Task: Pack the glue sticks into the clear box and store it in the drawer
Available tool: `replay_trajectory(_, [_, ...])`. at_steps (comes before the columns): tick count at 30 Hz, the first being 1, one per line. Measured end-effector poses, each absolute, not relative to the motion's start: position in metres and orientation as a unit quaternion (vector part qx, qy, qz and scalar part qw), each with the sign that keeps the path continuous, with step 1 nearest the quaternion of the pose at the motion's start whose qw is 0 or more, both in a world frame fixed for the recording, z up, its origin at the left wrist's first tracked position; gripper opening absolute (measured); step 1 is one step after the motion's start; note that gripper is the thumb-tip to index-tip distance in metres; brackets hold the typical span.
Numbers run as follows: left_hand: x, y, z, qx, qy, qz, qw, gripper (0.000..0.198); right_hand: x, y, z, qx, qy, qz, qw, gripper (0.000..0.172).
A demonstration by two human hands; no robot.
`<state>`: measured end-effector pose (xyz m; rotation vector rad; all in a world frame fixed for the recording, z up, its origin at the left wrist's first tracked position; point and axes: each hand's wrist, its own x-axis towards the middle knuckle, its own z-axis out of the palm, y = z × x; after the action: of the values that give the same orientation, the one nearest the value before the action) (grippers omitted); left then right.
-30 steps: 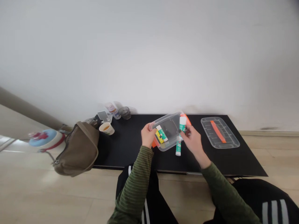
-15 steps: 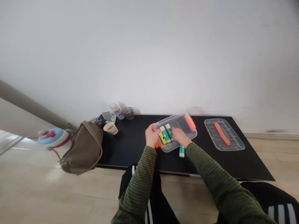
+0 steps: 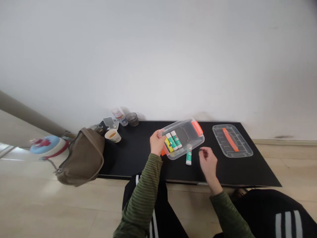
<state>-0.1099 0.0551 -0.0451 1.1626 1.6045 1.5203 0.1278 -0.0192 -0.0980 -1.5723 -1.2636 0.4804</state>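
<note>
A clear plastic box (image 3: 186, 132) with orange clips rests tilted on the black table (image 3: 138, 148). Three glue sticks lie side by side inside it: a yellow one (image 3: 168, 145), and two green-and-white ones (image 3: 174, 141). My left hand (image 3: 156, 142) grips the box's left corner. Another green-and-white glue stick (image 3: 189, 157) lies on the table just in front of the box. My right hand (image 3: 208, 160) hovers to the right of that stick, fingers loosely curled, thumb and forefinger close together with nothing visible in them.
The box's clear lid (image 3: 232, 140) with an orange handle lies at the table's right end. A paper cup of drink (image 3: 112, 135), a glass (image 3: 132, 119), a small bottle (image 3: 119, 116) and a brown bag (image 3: 83, 158) crowd the left end.
My right hand placed a green-and-white glue stick into the box beside the others, then drew back out to the right. My left hand stayed on the box.
</note>
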Motion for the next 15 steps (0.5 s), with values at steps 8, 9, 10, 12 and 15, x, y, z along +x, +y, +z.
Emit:
replay_trajectory(8, [-0.107,0.053,-0.041,0.427,0.601,0.583,0.34,0.036,0.101,-0.001,-0.121,-0.726,-0.605,0.233,0.23,0.032])
replay_trajectory(9, [-0.108,0.054,-0.042,0.427,0.599,0.585,0.343,0.036,0.098,0.0,-0.118,-0.735,-0.606,0.233,0.195,0.034])
replay_trajectory(10, [-0.108,0.055,-0.043,0.428,0.597,0.585,0.344,0.036,0.097,0.001,-0.114,-0.741,-0.608,0.234,0.164,0.035])
replay_trajectory(12, [-0.109,0.056,-0.045,0.431,0.598,0.583,0.342,0.036,0.097,0.001,-0.108,-0.745,-0.612,0.238,0.119,0.036])
replay_trajectory(15, [-0.11,0.056,-0.046,0.435,0.601,0.58,0.337,0.037,0.099,-0.003,-0.104,-0.751,-0.609,0.237,0.1,0.031])
